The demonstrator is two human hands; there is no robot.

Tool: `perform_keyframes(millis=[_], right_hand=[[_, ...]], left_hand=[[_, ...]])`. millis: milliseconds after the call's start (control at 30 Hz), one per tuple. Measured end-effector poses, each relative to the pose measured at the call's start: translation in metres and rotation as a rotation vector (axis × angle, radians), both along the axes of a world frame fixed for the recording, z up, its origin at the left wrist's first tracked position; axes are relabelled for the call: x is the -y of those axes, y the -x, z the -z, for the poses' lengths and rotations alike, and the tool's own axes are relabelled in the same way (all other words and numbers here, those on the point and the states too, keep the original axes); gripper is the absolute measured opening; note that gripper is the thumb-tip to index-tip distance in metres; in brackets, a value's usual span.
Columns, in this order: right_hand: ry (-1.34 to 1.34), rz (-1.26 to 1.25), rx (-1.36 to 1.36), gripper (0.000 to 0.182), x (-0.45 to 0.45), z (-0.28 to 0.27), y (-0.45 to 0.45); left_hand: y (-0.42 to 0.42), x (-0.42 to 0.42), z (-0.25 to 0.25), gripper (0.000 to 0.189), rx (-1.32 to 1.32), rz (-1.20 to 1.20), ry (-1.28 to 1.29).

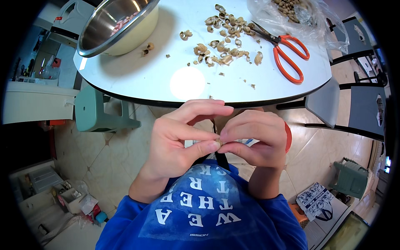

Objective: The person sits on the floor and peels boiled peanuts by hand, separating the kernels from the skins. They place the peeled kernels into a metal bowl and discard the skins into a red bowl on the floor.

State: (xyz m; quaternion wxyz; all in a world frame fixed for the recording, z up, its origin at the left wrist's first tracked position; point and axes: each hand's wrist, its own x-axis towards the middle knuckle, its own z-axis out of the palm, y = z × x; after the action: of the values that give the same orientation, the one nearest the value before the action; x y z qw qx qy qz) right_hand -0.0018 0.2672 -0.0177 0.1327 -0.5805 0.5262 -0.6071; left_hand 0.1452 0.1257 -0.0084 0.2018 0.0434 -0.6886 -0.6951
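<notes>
Between the thumbs and forefingers of both hands I pinch a small tan peanut (219, 142), mostly covered by my fingertips. My left hand (184, 134) grips it from the left, its other fingers spread above. My right hand (256, 137) holds its other side, fingers curled. Both hands are over my lap, just short of the table's near edge. Broken peanut shells (226, 40) lie scattered on the white tabletop (140, 81). At the left, a metal bowl (131, 37) contains pink shelled peanuts (124, 23).
Red-handled scissors (282, 48) lie at the table's right, blades partly over the shells. Behind them sits a clear plastic bag (325, 28) with unshelled peanuts (287, 9). A green stool (100, 109) stands below left; grey chairs (362, 109) stand at the right.
</notes>
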Motion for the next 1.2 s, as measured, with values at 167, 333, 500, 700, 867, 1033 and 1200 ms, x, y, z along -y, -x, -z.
perform_keyframes(millis=[167, 333, 500, 700, 867, 1033, 1200], right_hand=[[-0.105, -0.056, -0.033, 0.021, -0.003, -0.003, 0.005], [-0.171, -0.103, -0.016, 0.018, -0.002, -0.003, 0.010], [-0.129, -0.092, 0.010, 0.018, -0.005, 0.001, 0.011], [0.006, 0.062, 0.048, 0.016, -0.002, -0.004, 0.008], [0.141, 0.434, 0.226, 0.018, 0.007, -0.005, 0.007], [0.056, 0.475, -0.038, 0.031, 0.031, -0.016, 0.018], [0.025, 0.062, 0.114, 0.028, 0.017, -0.020, 0.002]], left_hand=[[0.003, -0.002, -0.002, 0.020, 0.090, 0.056, -0.017], [0.002, -0.004, -0.001, 0.020, 0.146, 0.108, -0.081], [0.002, -0.005, 0.000, 0.020, 0.142, 0.069, -0.112], [0.005, -0.003, 0.004, 0.018, 0.050, 0.029, -0.180], [0.001, -0.005, 0.001, 0.021, 0.074, 0.077, -0.421], [0.001, -0.002, 0.006, 0.030, -0.018, 0.131, -0.400], [-0.003, -0.005, 0.004, 0.026, -0.035, 0.118, -0.672]])
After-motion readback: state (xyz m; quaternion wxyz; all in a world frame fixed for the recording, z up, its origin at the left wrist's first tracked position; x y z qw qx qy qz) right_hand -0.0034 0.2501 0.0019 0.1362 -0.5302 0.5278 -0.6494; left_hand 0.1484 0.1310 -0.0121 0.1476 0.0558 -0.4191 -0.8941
